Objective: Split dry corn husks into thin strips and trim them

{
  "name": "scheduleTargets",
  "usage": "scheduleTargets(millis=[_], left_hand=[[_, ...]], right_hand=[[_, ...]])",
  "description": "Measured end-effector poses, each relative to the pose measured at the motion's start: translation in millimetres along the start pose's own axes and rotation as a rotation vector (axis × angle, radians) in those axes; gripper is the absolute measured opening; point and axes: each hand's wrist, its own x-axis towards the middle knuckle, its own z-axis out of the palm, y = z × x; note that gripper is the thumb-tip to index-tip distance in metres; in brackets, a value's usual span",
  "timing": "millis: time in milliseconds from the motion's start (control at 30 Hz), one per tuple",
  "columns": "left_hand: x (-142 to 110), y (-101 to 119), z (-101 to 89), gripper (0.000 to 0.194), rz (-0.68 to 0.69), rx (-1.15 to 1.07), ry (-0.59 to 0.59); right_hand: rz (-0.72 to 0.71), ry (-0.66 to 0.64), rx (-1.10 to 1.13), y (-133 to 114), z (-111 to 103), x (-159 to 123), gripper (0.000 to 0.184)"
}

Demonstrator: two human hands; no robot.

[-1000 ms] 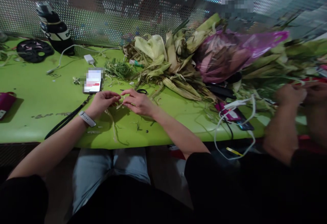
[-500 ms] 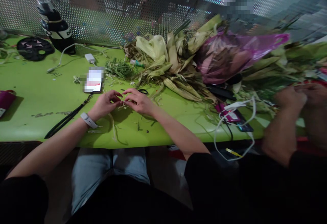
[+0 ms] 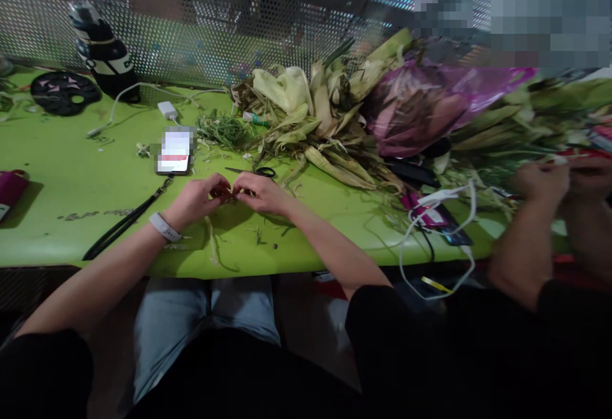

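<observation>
My left hand (image 3: 203,197), with a pale watch band on its wrist, meets my right hand (image 3: 261,193) above the green table (image 3: 287,250). Fingers of both are bent and pinched together at the tips. A tiny pale piece seems to sit between them, too small to name. Just behind my right hand lies a pair of scissors (image 3: 266,171) with black handles. Thin pale husk strips (image 3: 212,243) lie below my hands. A lit phone (image 3: 174,151) with a black wrist strap (image 3: 129,221) rests beyond my left hand.
Dry corn husks (image 3: 329,132) are heaped at the back, beside a purple plastic bag (image 3: 415,110). Green shreds (image 3: 222,129), a dark bottle (image 3: 108,55) and a black mask (image 3: 65,92) stand or lie leftward. White cables (image 3: 404,250) hang rightward, near another person's hands (image 3: 542,183).
My fingers have curled in and dropped slightly, the fingertips closer together. More of the scissors shows behind my right hand. The other person's hands have shifted a little.
</observation>
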Motion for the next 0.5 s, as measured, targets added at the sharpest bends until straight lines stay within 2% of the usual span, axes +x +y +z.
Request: scheduleTargets(millis=[200, 367, 500], left_hand=[[1, 3, -1.0, 0.017, -0.007, -0.009, -0.013], [0, 3, -1.6, 0.020, -0.004, -0.032, -0.033], [0, 4, -2.2, 0.022, -0.042, -0.099, -0.028]], right_hand=[[0.070, -0.021, -0.018, -5, 0, 0, 0.017], [0.052, -0.012, -0.027, -1, 4, 1, 0.017], [0.034, 0.043, -0.063, 3, 10, 2, 0.017]])
